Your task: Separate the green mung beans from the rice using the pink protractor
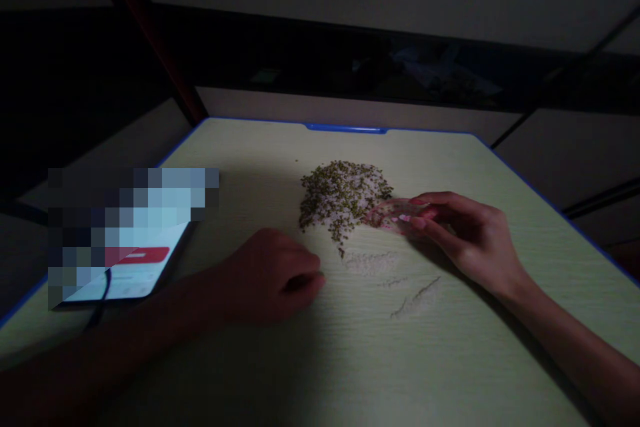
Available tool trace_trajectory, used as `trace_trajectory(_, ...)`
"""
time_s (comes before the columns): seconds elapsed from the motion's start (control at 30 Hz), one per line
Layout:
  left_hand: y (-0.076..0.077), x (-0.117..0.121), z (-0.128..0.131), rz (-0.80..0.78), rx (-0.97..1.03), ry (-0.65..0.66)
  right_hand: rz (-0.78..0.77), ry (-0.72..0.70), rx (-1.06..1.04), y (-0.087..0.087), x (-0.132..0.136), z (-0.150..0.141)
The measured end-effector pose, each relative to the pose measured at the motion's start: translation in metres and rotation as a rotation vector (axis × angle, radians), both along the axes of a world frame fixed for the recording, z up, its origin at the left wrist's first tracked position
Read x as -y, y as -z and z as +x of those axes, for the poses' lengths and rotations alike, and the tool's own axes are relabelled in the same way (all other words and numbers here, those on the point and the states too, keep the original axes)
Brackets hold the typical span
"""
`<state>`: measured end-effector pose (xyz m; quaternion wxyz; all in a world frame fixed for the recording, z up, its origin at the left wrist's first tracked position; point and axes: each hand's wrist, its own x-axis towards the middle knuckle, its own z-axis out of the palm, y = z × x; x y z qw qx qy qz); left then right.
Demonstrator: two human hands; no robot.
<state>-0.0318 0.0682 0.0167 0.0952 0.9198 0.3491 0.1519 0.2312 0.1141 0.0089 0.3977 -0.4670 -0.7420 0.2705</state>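
Fingers pinched on a clear pinkish dish
The right hand [470, 237] clamps the clear pinkish dish [393, 215] at the right edge of the green-and-white granular heap [345, 193]; the left hand [280, 273], loosely curled, hovers nearer the glowing tablet [145, 267].

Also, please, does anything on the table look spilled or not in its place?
Yes, perhaps: a pale smear and a thin streak lie on the bare table, on the near side of the speckled pile. They look like grains strayed from it; whether on purpose, I cannot tell.
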Motion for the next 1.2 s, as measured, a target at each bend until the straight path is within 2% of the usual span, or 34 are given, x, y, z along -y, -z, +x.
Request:
trace_trajectory(0.1, -0.002, -0.004, 0.001, -0.091, 0.071, -0.042, -0.014, -0.007, -0.009, 0.000, -0.001, -0.001)
trace_trajectory(0.17, -0.002, -0.007, 0.002, -0.209, 0.135, -0.091, -0.020, -0.015, -0.015, 0.000, -0.002, -0.003)
trace_trajectory(0.3, -0.003, -0.015, 0.005, -0.438, 0.345, -0.313, -0.028, -0.038, -0.007, 0.000, -0.002, -0.005)
trace_trajectory(0.4, -0.004, -0.018, 0.009, -0.444, 0.475, -0.484, -0.042, -0.068, -0.010, 0.000, 0.000, -0.006)
trace_trajectory(0.47, -0.003, -0.019, 0.011, -0.438, 0.500, -0.539, -0.043, -0.083, -0.007, -0.001, 0.001, -0.005)
trace_trajectory(0.77, -0.001, -0.015, 0.014, -0.417, 0.398, -0.536, 0.016, -0.088, -0.022, 0.003, -0.002, -0.002)
trace_trajectory(1.2, -0.003, -0.015, 0.015, -0.466, 0.425, -0.511, 0.004, -0.131, 0.020, 0.001, -0.002, -0.010)
